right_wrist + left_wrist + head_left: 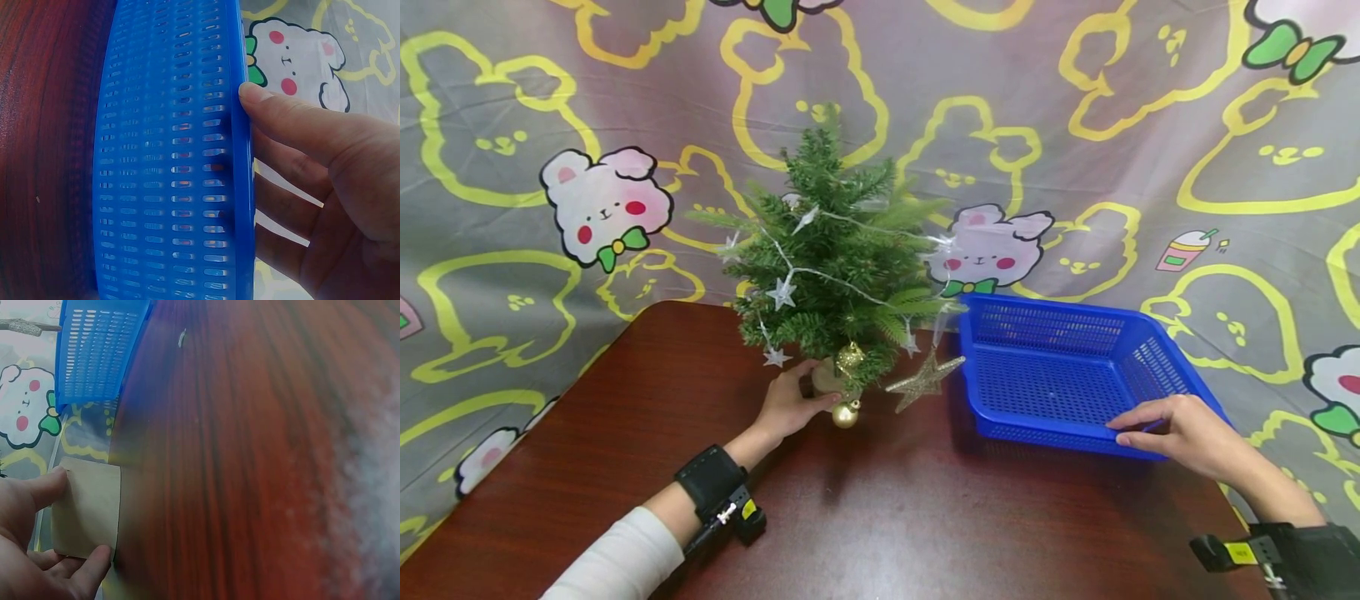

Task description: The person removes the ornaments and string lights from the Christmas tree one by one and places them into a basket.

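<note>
Tree [838, 242], axis upright, tip [830, 125] up

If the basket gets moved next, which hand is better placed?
Probably the right hand: it holds the blue basket by the rim, while the left hand grips the tree by its base.

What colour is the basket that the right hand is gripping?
The basket is blue all over, best seen in the head view.

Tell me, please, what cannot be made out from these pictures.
Head view: trunk of the tree, hidden by its foliage.
Left wrist view: pale speck on the table, too small to identify.
Right wrist view: ends of the basket, cut off by top and bottom edges.
</note>
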The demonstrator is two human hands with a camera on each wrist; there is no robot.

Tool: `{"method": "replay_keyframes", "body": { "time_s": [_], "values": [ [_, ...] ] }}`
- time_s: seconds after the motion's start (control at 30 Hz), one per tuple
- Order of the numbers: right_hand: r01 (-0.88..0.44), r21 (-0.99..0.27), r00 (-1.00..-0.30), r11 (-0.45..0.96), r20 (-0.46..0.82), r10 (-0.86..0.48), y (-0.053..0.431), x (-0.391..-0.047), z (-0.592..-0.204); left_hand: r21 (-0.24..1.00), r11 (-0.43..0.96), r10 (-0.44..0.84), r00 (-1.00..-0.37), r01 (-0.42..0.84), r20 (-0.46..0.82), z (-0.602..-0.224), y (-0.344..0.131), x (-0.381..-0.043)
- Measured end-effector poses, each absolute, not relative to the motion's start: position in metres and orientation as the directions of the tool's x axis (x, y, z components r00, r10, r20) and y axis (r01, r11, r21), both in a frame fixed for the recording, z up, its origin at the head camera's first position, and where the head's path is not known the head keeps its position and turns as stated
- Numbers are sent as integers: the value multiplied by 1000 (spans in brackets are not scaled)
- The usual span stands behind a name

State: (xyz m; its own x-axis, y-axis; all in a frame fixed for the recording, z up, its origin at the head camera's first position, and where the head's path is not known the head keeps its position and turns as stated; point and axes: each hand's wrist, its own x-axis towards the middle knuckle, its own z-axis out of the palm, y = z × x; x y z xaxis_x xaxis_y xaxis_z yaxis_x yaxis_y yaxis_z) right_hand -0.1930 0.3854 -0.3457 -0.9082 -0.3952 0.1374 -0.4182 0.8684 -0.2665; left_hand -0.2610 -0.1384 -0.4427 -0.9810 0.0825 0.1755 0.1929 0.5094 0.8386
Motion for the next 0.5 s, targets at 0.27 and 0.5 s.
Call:
{"method": "replay_keyframes", "body": {
  "time_s": [0.27,0.5],
  "values": [
    [-396,-281,-918,874,106,-382,384,-193,-345,835,511,82,-979,202,187,-444,-133,-263],
    [-383,-273,-923,882,94,-372,384,-193,-344,843,492,88,-976,216,198,-445,-131,-265]
  ]
}}
